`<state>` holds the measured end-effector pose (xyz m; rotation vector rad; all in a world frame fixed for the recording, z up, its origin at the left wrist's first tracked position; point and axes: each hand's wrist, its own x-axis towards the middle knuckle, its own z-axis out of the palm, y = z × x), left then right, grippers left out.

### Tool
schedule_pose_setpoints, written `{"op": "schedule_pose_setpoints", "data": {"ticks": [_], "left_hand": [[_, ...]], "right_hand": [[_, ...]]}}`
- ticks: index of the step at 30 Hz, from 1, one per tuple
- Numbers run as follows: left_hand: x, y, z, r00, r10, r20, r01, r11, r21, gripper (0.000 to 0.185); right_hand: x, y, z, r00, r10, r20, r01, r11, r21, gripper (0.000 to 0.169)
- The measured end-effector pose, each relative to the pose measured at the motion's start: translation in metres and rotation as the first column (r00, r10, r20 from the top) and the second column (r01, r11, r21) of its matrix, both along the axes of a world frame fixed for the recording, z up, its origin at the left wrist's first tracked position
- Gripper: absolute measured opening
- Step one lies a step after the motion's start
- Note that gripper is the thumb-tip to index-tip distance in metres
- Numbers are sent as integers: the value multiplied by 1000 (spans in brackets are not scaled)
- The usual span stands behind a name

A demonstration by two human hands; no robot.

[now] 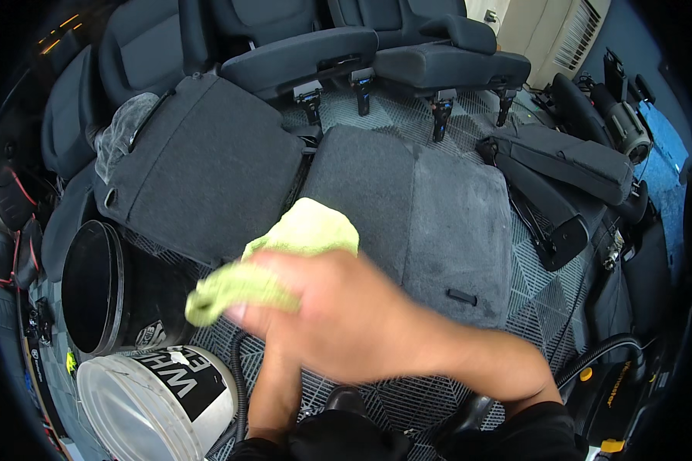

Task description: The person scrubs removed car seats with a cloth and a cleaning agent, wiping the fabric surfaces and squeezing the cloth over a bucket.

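Note:
My right hand [346,317], blurred, reaches across the middle of the view with its fingers closed on a yellow-green microfiber cloth [317,225], part of which bunches out at the thumb side. Behind it my left hand is hidden; only the left forearm [274,392] shows. Beyond the cloth lies a dark carpet-backed car seat back [363,190] whose right-hand part [461,230] looks lighter and streaked. To its left lies another carpeted seat back [207,173], with a grey cloth [124,129] draped at its far left edge.
A black bucket [115,294] and a white bucket [155,397] stand at lower left, beside a black hose [239,380]. Car seats [300,52] line the back. Removed seat parts [559,167] lie at right. A black Workmaster-like vacuum [605,397] is at lower right on grated tile flooring.

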<state>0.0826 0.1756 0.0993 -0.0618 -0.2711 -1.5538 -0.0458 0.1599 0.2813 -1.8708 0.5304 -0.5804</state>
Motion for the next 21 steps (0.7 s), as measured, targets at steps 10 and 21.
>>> {"op": "schedule_pose_setpoints", "data": {"ticks": [10,21], "left_hand": [[5,7,-42,978,-117,171,148,971,-185,95],[-22,40,-13,873,-405,270,341,905,256,66]], "right_hand": [[-65,-105,-38,907,-416,57,299,736,607,33],[-140,-43,-142,760,-628,-168,646,757,94,74]]}}
